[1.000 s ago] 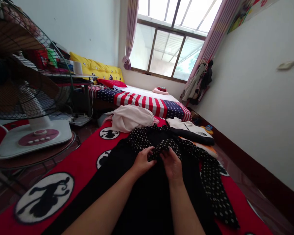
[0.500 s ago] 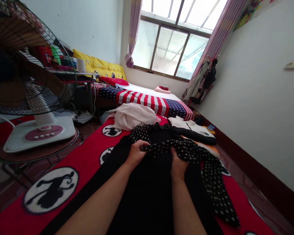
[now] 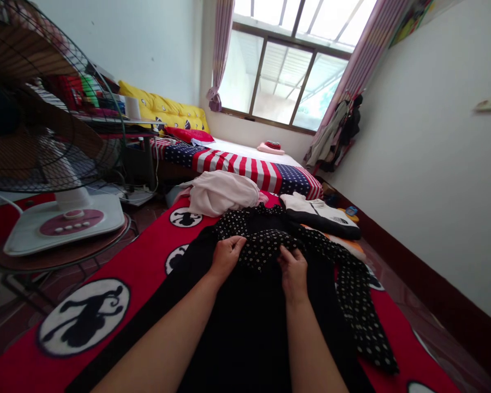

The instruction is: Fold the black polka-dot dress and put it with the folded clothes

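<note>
Black dotted garment (image 3: 259, 251) lies spread over the red blanket (image 3: 145, 267), its gathered top between the hands. Left hand (image 3: 225, 259): thumb and fingers pinched together on dotted cloth. Right hand (image 3: 294, 270): fingertips at the cloth's edge; cannot tell how firmly they close. Likely trouble: thin fabric slipping from a loose right pinch, or bunching from an uneven pull; the trailing sleeve (image 3: 364, 311) might snag or drag. Pale heap (image 3: 225, 194) and folded jacket (image 3: 321, 215) crowd the far side; more red blanket shows leftward, while the sleeve's end nears the right edge.
</note>
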Demonstrator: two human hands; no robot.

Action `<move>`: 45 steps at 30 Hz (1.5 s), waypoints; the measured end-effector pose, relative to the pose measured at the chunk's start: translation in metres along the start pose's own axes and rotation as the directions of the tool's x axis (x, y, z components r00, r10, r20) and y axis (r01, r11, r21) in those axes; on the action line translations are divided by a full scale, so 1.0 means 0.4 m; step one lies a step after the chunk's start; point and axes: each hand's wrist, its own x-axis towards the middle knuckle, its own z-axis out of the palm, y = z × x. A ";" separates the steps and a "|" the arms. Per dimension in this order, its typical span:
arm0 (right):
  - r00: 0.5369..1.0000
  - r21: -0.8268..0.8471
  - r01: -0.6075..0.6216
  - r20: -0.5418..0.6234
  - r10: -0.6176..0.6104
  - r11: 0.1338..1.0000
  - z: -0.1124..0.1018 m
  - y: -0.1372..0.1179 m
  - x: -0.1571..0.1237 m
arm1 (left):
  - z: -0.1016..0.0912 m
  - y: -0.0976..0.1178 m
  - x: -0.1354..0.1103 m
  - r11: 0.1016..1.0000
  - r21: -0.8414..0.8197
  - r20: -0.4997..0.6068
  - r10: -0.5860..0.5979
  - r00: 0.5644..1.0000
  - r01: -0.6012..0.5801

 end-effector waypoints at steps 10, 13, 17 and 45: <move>0.974 0.316 -0.095 0.224 0.023 0.944 0.012 -0.028 -0.018 | -0.011 -0.011 0.007 0.998 0.016 -0.145 -0.055 0.988 0.058; 0.973 0.295 -0.105 0.228 0.036 0.950 0.013 -0.029 -0.021 | -0.008 -0.009 0.006 0.998 0.018 -0.148 -0.058 0.987 0.061; 0.984 0.293 -0.062 0.176 0.010 0.954 0.018 -0.032 -0.028 | -0.008 0.020 0.004 1.000 -0.023 -0.091 -0.019 0.996 0.017; 0.885 -0.167 0.012 0.462 0.067 0.986 0.027 -0.023 -0.052 | -0.011 0.101 -0.013 0.880 -0.460 0.226 -0.008 0.974 0.114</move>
